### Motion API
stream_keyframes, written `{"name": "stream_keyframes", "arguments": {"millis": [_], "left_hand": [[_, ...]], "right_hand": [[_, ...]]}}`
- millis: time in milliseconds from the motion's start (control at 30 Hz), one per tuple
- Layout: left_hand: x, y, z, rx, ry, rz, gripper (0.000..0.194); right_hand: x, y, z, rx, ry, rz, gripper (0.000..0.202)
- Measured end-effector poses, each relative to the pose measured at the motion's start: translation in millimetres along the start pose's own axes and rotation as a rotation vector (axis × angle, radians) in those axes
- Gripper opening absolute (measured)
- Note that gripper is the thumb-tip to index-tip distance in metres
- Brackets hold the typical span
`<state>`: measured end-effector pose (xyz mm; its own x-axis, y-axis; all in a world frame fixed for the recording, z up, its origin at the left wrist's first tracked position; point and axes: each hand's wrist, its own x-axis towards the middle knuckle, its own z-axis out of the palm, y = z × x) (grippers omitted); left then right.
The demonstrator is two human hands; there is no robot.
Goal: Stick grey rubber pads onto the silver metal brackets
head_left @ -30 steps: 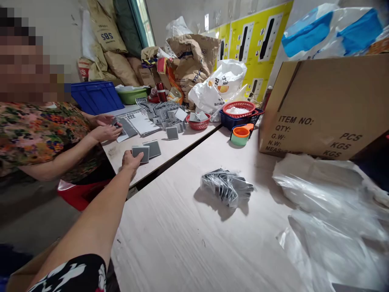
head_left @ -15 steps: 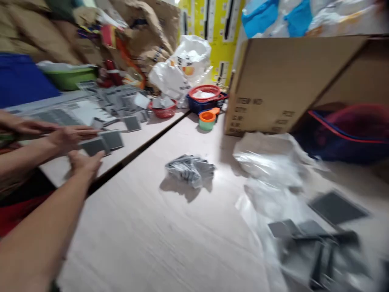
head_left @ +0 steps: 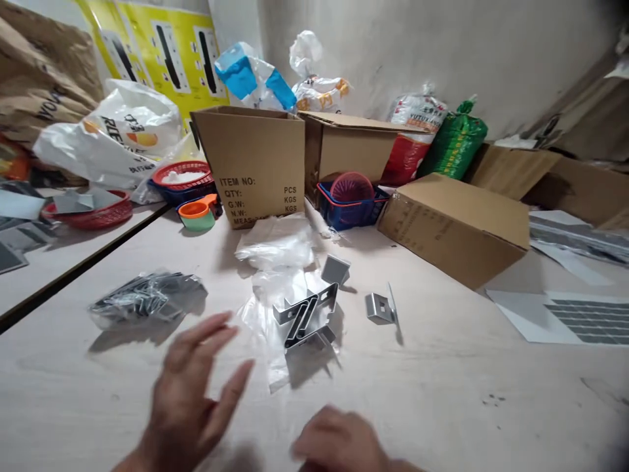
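Note:
My left hand [head_left: 196, 387] hovers over the table with its fingers spread and nothing in them. Close to it lies a clear plastic bag of grey metal pieces [head_left: 142, 301]. My right hand [head_left: 341, 439], smeared by motion, is low at the front edge of the view; its fingers look curled, and what is in them cannot be made out. In front of both hands, bent metal brackets [head_left: 307, 318] stand grouped on a clear plastic bag [head_left: 263, 328]. A single bracket [head_left: 381, 308] sits apart on the right, and a small grey plate [head_left: 336, 269] is behind the group.
A stack of clear bags [head_left: 278, 239] lies before a cardboard box [head_left: 260, 167]. Behind are a blue basket [head_left: 346, 213], an orange and green cup [head_left: 196, 216] and a red basket [head_left: 93, 213]. Another carton [head_left: 457, 223] and a sheet with grey strips [head_left: 521, 314] lie right. A gap [head_left: 83, 265] divides the tables.
The view has swung to the right. Arms and hands handling grey plates at the left have left the picture. Two hands now show at the bottom, near the bagged pieces and brackets.

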<state>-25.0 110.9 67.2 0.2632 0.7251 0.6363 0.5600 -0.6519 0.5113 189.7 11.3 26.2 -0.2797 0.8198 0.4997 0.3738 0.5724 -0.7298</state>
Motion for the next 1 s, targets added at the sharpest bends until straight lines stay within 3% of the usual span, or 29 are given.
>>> {"name": "stream_keyframes", "arguments": {"millis": [33,133,167,267,333,400,500,600,733,833,933,1000], "left_hand": [[2.3,15.7,13.0,-0.019,-0.064,0.041,0.051],[28.0,45.3,46.6,-0.046,-0.110,0.050,0.042],[42.6,50.1,57.2,-0.027,-0.120,0.024,0.037],[94.6,54.9,93.0,0.090,-0.243,-0.062,0.036],[126.9,54.3,120.8,0.254,-0.451,-0.200,0.051],[150.6,52.6,149.5,0.312,-0.519,-0.242,0.061],[167.7,48.7,186.8,0.370,-0.563,-0.302,0.067],[168.7,42.1,210.5,0.406,-0.588,-0.370,0.065],[166.7,35.5,221.7,0.380,-0.594,-0.408,0.056],[173.3,42.5,217.0,0.320,-0.533,-0.398,0.056],[181.8,61.9,197.4,0.216,-0.441,-0.348,0.061],[182.1,77.7,174.5,0.111,-0.369,-0.294,0.064]], "right_hand": [[0.3,5.4,-19.7,0.005,0.076,-0.030,0.026],[-1.4,28.4,-86.7,-0.178,0.430,0.133,0.028],[-2.9,38.6,-107.4,-0.252,0.489,0.190,0.029],[-7.7,74.5,-151.3,-0.341,0.376,0.350,0.051],[-9.3,98.0,-163.4,-0.356,0.225,0.366,0.065],[-8.8,116.5,-166.2,-0.356,0.101,0.328,0.073],[-5.0,132.7,-165.0,-0.322,0.017,0.267,0.079],[0.0,140.6,-166.2,-0.273,0.023,0.264,0.083],[4.6,149.9,-170.5,-0.147,0.060,0.279,0.084],[7.5,151.2,-175.0,-0.029,0.200,0.354,0.081],[13.8,142.0,-183.3,-0.035,0.380,0.437,0.077],[20.5,130.1,-189.8,-0.096,0.457,0.457,0.077]]}}
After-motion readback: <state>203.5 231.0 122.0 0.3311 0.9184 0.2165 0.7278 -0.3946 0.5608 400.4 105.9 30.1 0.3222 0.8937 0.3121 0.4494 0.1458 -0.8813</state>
